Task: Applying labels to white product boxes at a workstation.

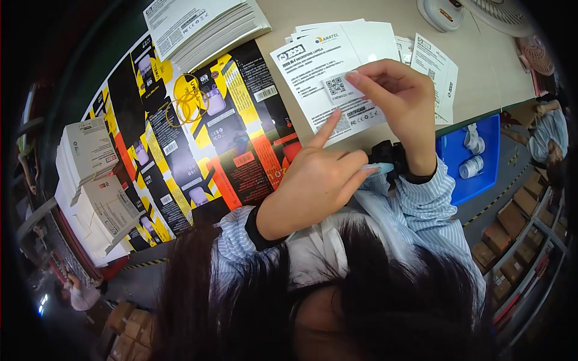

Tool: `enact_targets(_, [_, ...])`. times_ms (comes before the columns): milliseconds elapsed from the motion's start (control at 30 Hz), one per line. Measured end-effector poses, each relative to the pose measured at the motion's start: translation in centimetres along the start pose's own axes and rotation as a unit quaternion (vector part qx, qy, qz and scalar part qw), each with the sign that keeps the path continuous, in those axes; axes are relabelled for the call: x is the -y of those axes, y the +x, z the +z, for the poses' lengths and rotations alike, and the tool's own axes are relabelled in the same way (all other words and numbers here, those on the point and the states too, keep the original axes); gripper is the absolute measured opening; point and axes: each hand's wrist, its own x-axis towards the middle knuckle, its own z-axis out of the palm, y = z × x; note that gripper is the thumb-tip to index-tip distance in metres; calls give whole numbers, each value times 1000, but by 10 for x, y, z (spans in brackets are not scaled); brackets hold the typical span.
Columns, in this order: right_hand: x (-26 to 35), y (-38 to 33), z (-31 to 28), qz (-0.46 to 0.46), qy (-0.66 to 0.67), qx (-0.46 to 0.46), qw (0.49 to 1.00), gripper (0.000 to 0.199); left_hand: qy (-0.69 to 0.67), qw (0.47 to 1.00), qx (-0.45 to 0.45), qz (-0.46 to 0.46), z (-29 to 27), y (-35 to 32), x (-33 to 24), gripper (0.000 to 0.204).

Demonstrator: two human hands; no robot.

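mid-step on a white leaflet (328, 78): left hand (313, 180) fingers curled, index pressing its lower edge. right hand (400, 99) fingers pinching a small sticker (337, 87) just above. probably needs pressing flat next.

A white printed leaflet (328, 78) with black text blocks and square code marks lies flat on the tan table, topmost of a fanned stack of like sheets at 12 o'clock, its lower edge under a pointing fingertip and its middle under the other hand's fingers
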Motion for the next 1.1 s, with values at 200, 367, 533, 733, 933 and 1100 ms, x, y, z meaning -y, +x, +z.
enact_targets(200, [-4,2,3,-29,-5,-9,1000,13,6,1000,5,0,0,0,0,19])
enact_targets(367, [-6,2,3,-32,-14,-17,999,13,3,1000,-2,0,0,0,0,19])
enact_targets(533, [-6,3,4,-35,-22,-18,999,13,-5,1000,1,-6,1,0,1,19])
enact_targets(733, [-7,2,5,-48,-43,-24,998,13,-4,1000,1,-6,1,0,1,20])
enact_targets(933, [-11,-4,14,-207,-261,-77,940,32,5,1000,10,-5,0,1,1,21])
enact_targets(1100, [-15,-8,20,-224,-295,-142,918,50,13,1000,-6,3,0,0,-1,21])
